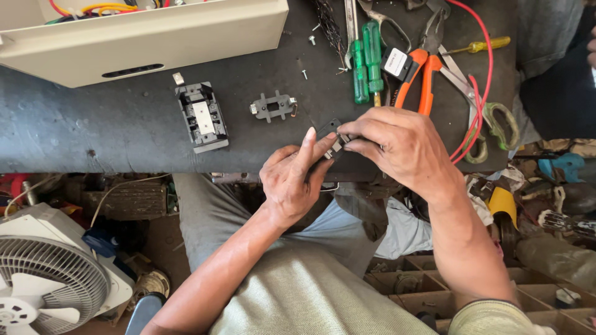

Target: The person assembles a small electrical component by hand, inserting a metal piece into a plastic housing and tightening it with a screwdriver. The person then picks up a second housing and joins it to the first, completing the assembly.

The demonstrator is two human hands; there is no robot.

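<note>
My left hand (293, 180) and my right hand (397, 146) meet at the front edge of a dark workbench (124, 124). Both pinch one small black plastic part with a metal piece (332, 139) between fingertips. The left index finger lies along the part's left side; the right thumb and fingers close over its right end, hiding most of it. A grey switch block (202, 116) lies on the bench to the left. A small black bracket (273, 107) sits between that block and my hands.
A cream metal casing with coloured wires (149, 34) stands at the back left. Green screwdrivers (367, 59), orange-handled pliers (417, 71), scissors (490, 121), a red wire (484, 74) lie right. A white fan (43, 279) and compartment tray (422, 285) sit below.
</note>
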